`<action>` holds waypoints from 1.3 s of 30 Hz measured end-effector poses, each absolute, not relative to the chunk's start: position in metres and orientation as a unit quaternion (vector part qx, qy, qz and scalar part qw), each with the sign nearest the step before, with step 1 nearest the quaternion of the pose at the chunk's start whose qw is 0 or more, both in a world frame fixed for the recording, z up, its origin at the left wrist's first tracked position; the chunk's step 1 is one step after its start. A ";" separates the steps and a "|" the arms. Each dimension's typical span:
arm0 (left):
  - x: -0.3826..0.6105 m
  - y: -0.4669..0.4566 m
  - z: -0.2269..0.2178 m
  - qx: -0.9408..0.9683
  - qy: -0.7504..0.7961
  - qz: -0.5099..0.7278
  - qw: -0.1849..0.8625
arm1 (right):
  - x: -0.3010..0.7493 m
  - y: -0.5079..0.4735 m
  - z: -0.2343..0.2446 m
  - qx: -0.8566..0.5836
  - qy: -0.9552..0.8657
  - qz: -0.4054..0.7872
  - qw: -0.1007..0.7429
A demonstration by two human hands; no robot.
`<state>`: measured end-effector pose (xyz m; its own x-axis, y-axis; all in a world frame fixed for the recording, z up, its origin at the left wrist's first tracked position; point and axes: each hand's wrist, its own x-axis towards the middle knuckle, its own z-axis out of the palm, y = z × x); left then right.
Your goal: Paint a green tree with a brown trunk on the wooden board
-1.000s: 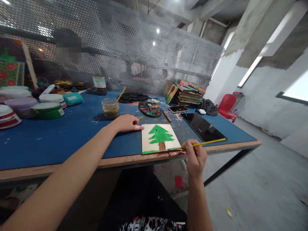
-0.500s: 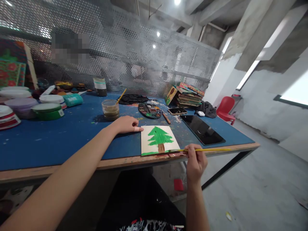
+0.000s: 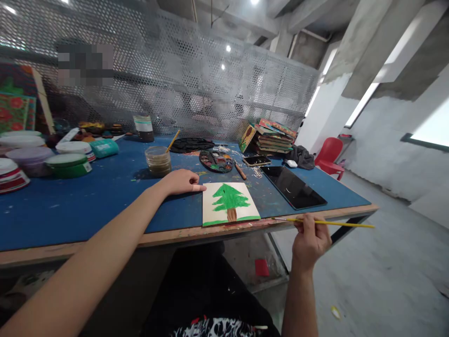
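Note:
A square white panel [image 3: 209, 206] lies at the table's front edge, painted with a green tree [image 3: 229, 196], a brown trunk and a green strip along the bottom. My left hand [image 3: 179, 181] rests on the table left of it. One finger, with a pale band around it, stretches to the panel's upper left corner; the others are partly curled. My right hand [image 3: 310, 238] is closed around a thin yellow paintbrush [image 3: 345, 224], right of the panel. The brush points left, nearly level, its tip apart from the panel near the table edge.
Behind my left hand stands a jar of murky water [image 3: 157, 163] with a yellow stick by it. A paint palette [image 3: 215, 161], a phone [image 3: 257, 161], a black tablet [image 3: 293, 187] and stacked boards [image 3: 273, 138] lie beyond. Several paint tubs [image 3: 68, 166] stand left.
My right hand has moved right with the paintbrush, taking its tip off the panel's lower right corner. The green strip now reaches the right edge. My left hand stays at the corner.

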<state>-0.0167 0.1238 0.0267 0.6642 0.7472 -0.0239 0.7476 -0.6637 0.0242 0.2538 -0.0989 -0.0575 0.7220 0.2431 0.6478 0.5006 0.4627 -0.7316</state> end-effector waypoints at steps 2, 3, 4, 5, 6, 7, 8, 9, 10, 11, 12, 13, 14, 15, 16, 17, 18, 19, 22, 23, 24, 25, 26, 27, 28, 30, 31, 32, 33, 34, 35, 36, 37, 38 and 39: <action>-0.016 0.123 0.027 0.911 0.413 -0.007 0.017 | 0.246 -0.098 -0.055 -0.503 -0.370 -0.080 0.777; -0.016 0.123 0.028 0.910 0.414 -0.009 0.016 | 0.239 -0.096 -0.054 -0.501 -0.382 -0.076 0.773; -0.016 0.123 0.028 0.910 0.414 -0.011 0.014 | 0.231 -0.093 -0.052 -0.500 -0.398 -0.070 0.766; -0.016 0.123 0.028 0.911 0.413 -0.014 0.013 | 0.221 -0.090 -0.051 -0.501 -0.416 -0.062 0.756; -0.016 0.123 0.028 0.911 0.412 -0.017 0.011 | 0.212 -0.087 -0.050 -0.501 -0.435 -0.055 0.746; -0.016 0.123 0.028 0.912 0.410 -0.020 0.010 | 0.204 -0.084 -0.049 -0.502 -0.453 -0.048 0.735; -0.016 0.123 0.027 0.913 0.408 -0.023 0.008 | 0.198 -0.082 -0.048 -0.503 -0.468 -0.042 0.725; -0.016 0.123 0.027 0.913 0.406 -0.025 0.006 | 0.194 -0.081 -0.048 -0.505 -0.479 -0.038 0.717; -0.016 0.123 0.027 0.914 0.405 -0.027 0.005 | 0.194 -0.080 -0.049 -0.507 -0.486 -0.036 0.711; -0.017 0.124 0.026 0.914 0.404 -0.029 0.003 | 0.197 -0.080 -0.051 -0.511 -0.486 -0.037 0.708; -0.017 0.124 0.026 0.915 0.403 -0.029 0.002 | 0.204 -0.081 -0.053 -0.516 -0.479 -0.042 0.709; -0.018 0.124 0.025 0.915 0.403 -0.028 0.002 | 0.214 -0.083 -0.056 -0.522 -0.465 -0.050 0.713; -0.018 0.124 0.025 0.915 0.403 -0.025 0.002 | 0.225 -0.085 -0.058 -0.529 -0.445 -0.061 0.720; -0.018 0.124 0.025 0.915 0.403 -0.022 0.004 | 0.237 -0.088 -0.061 -0.534 -0.420 -0.075 0.730; -0.019 0.125 0.024 0.915 0.404 -0.019 0.007 | 0.249 -0.091 -0.062 -0.536 -0.395 -0.088 0.741; -0.019 0.125 0.024 0.915 0.403 -0.015 0.010 | 0.258 -0.094 -0.063 -0.534 -0.374 -0.098 0.752; -0.019 0.125 0.024 0.915 0.403 -0.013 0.012 | 0.264 -0.096 -0.064 -0.531 -0.359 -0.106 0.761; -0.019 0.125 0.024 0.915 0.404 -0.011 0.013 | 0.266 -0.098 -0.063 -0.527 -0.351 -0.110 0.766; -0.019 0.126 0.023 0.914 0.406 -0.008 0.011 | 0.247 -0.096 -0.060 -0.518 -0.371 -0.102 0.764; -0.019 0.126 0.023 0.914 0.406 -0.009 0.009 | 0.235 -0.093 -0.060 -0.516 -0.389 -0.094 0.758; -0.020 0.126 0.022 0.914 0.406 -0.010 0.007 | 0.223 -0.090 -0.059 -0.515 -0.408 -0.084 0.749; -0.020 0.126 0.022 0.914 0.406 -0.012 0.005 | 0.212 -0.087 -0.059 -0.514 -0.427 -0.076 0.740; -0.020 0.126 0.022 0.914 0.405 -0.015 0.002 | 0.203 -0.085 -0.058 -0.516 -0.444 -0.068 0.730; -0.020 0.125 0.022 0.915 0.404 -0.017 0.000 | 0.197 -0.083 -0.059 -0.519 -0.456 -0.061 0.721; -0.019 0.125 0.023 0.915 0.403 -0.019 -0.001 | 0.196 -0.082 -0.059 -0.524 -0.461 -0.058 0.714; -0.019 0.124 0.023 0.915 0.402 -0.020 -0.002 | 0.204 -0.084 -0.062 -0.540 -0.446 -0.064 0.711; -0.018 0.123 0.023 0.915 0.403 -0.018 -0.002 | 0.212 -0.086 -0.063 -0.548 -0.426 -0.074 0.716; -0.018 0.123 0.023 0.915 0.404 -0.016 0.000 | 0.222 -0.088 -0.064 -0.555 -0.400 -0.088 0.724; -0.018 0.122 0.024 0.914 0.405 -0.014 0.002 | 0.232 -0.091 -0.064 -0.558 -0.374 -0.102 0.734; -0.017 0.122 0.024 0.914 0.407 -0.013 0.005 | 0.240 -0.094 -0.063 -0.557 -0.352 -0.115 0.744; -0.017 0.122 0.024 0.913 0.407 -0.012 0.007 | 0.245 -0.096 -0.062 -0.551 -0.336 -0.127 0.753; -0.017 0.122 0.024 0.913 0.408 -0.011 0.010 | 0.247 -0.097 -0.061 -0.543 -0.329 -0.135 0.761; -0.017 0.122 0.024 0.912 0.409 -0.011 0.011 | 0.245 -0.098 -0.059 -0.533 -0.332 -0.140 0.765; -0.017 0.121 0.024 0.912 0.410 -0.011 0.011 | 0.238 -0.099 -0.057 -0.524 -0.344 -0.140 0.767; -0.018 0.121 0.024 0.911 0.411 -0.012 0.010 | 0.228 -0.098 -0.056 -0.515 -0.364 -0.136 0.764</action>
